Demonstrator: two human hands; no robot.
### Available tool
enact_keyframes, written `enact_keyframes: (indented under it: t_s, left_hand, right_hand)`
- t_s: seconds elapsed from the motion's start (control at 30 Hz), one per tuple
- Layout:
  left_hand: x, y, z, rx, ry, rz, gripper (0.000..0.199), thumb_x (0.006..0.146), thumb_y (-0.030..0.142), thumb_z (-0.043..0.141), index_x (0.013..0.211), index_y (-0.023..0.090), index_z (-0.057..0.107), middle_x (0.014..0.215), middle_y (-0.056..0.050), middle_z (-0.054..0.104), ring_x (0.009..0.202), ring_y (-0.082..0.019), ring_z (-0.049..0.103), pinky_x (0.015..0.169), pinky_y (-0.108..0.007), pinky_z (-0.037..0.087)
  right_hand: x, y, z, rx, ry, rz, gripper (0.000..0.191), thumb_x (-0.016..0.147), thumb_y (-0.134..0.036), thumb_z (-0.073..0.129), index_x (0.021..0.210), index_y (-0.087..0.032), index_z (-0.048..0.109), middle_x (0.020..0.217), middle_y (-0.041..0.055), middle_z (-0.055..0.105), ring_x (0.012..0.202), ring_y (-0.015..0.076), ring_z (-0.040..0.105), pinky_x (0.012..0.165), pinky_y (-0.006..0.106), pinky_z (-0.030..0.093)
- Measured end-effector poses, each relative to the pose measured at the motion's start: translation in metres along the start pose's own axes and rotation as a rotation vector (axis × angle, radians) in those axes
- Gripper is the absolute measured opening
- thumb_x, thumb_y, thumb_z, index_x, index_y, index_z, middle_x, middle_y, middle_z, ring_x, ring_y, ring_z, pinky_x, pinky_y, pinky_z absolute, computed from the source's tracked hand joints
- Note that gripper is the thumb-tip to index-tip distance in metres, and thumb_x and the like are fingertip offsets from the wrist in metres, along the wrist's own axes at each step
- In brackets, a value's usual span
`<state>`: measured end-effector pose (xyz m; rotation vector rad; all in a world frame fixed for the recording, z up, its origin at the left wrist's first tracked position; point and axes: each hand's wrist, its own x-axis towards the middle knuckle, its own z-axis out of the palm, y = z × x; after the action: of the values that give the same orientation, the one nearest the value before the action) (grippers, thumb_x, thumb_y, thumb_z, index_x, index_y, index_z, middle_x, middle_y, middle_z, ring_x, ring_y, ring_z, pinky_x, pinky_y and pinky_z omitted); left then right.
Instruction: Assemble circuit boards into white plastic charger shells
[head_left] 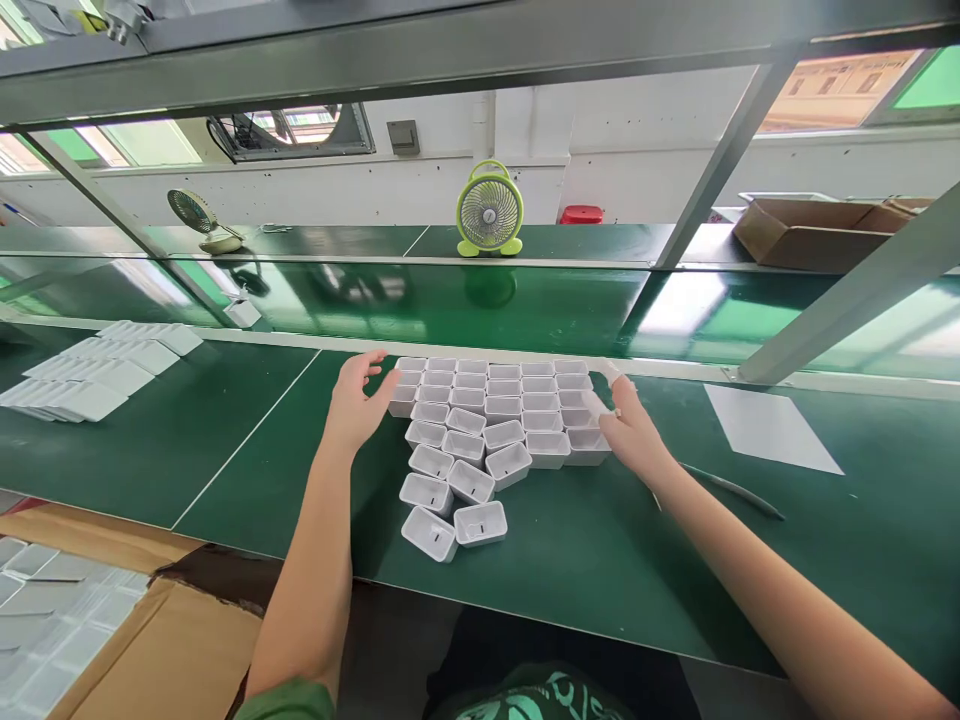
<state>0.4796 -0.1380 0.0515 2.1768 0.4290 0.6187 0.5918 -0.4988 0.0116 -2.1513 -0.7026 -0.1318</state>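
Note:
Many small white plastic boxes (505, 405) stand with their open tops up on the green table, packed in rows at the far side. Nearer the front edge the rows turn crooked, and two boxes (481, 523) sit at the very front. My left hand (357, 402) is at the group's far left corner, fingers curved and apart, the thumb close to a box wall. On the right side is my right hand (634, 425), its thumb and a finger in white covers, spread beside the end boxes. Neither hand grips a box; whether the fingertips touch is hard to tell.
White flat pieces (105, 370) lie in overlapping rows at the left. A white sheet (772, 428) and a thin grey tool (735, 490) lie at the right. A cardboard box (165, 650) of white parts stands below left. Metal posts (697, 165) rise behind, near a green fan (490, 212).

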Motion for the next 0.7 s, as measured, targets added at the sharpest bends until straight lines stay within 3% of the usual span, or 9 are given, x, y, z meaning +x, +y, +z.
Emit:
enact_keyframes:
  t_s: [0.07, 0.17, 0.27, 0.4, 0.57, 0.7]
  left_hand:
    - [-0.019, 0.018, -0.005, 0.111, -0.160, 0.101, 0.041, 0.088, 0.047, 0.062, 0.124, 0.027, 0.062, 0.129, -0.006, 0.061, 0.111, -0.024, 0.060, 0.097, -0.036, 0.047]
    - [-0.039, 0.039, 0.000, 0.255, -0.405, 0.221, 0.031, 0.090, 0.044, 0.060, 0.115, 0.027, 0.068, 0.116, -0.003, 0.069, 0.105, -0.022, 0.063, 0.091, -0.035, 0.049]
    - [-0.047, 0.051, 0.012, 0.390, -0.517, 0.305, 0.032, 0.093, 0.041, 0.057, 0.119, 0.025, 0.066, 0.112, -0.004, 0.069, 0.107, -0.023, 0.061, 0.094, -0.037, 0.047]
    - [-0.049, 0.058, 0.022, 0.562, -0.543, 0.345, 0.036, 0.092, 0.041, 0.059, 0.119, 0.019, 0.067, 0.103, -0.009, 0.066, 0.093, -0.026, 0.061, 0.084, -0.040, 0.049]
    - [-0.042, 0.061, 0.024, 0.671, -0.533, 0.328, 0.036, 0.090, 0.033, 0.059, 0.122, 0.018, 0.068, 0.101, -0.011, 0.064, 0.092, -0.028, 0.061, 0.085, -0.043, 0.048]
    - [-0.036, 0.058, 0.028, 0.648, -0.598, 0.326, 0.024, 0.088, 0.025, 0.054, 0.103, 0.021, 0.074, 0.094, -0.008, 0.068, 0.092, -0.027, 0.063, 0.082, -0.038, 0.048]
  right_hand:
    - [-0.008, -0.021, -0.006, -0.100, -0.083, -0.134, 0.054, 0.096, -0.037, 0.047, 0.147, -0.024, 0.033, 0.148, 0.0145, 0.044, 0.149, 0.0317, 0.026, 0.120, 0.061, 0.026]
    - [-0.018, -0.054, -0.002, -0.284, -0.350, -0.414, 0.036, 0.096, -0.036, 0.053, 0.128, -0.020, 0.052, 0.121, 0.0125, 0.063, 0.150, 0.0312, 0.025, 0.125, 0.060, 0.012]
    - [-0.021, -0.071, 0.012, -0.436, -0.473, -0.552, 0.027, 0.091, -0.026, 0.061, 0.116, -0.016, 0.059, 0.108, 0.0122, 0.065, 0.148, 0.0351, 0.027, 0.125, 0.060, 0.010]
    - [-0.018, -0.073, 0.031, -0.578, -0.492, -0.580, 0.044, 0.075, -0.007, 0.063, 0.119, -0.009, 0.060, 0.108, 0.0141, 0.065, 0.138, 0.0383, 0.041, 0.124, 0.061, 0.016]
    - [-0.015, -0.073, 0.043, -0.614, -0.421, -0.573, 0.041, 0.071, -0.008, 0.060, 0.112, -0.010, 0.064, 0.105, 0.0133, 0.066, 0.124, 0.0357, 0.053, 0.123, 0.061, 0.019]
    - [-0.015, -0.077, 0.049, -0.624, -0.382, -0.561, 0.037, 0.070, -0.009, 0.060, 0.106, -0.011, 0.064, 0.103, 0.0132, 0.066, 0.115, 0.0330, 0.055, 0.122, 0.059, 0.022]
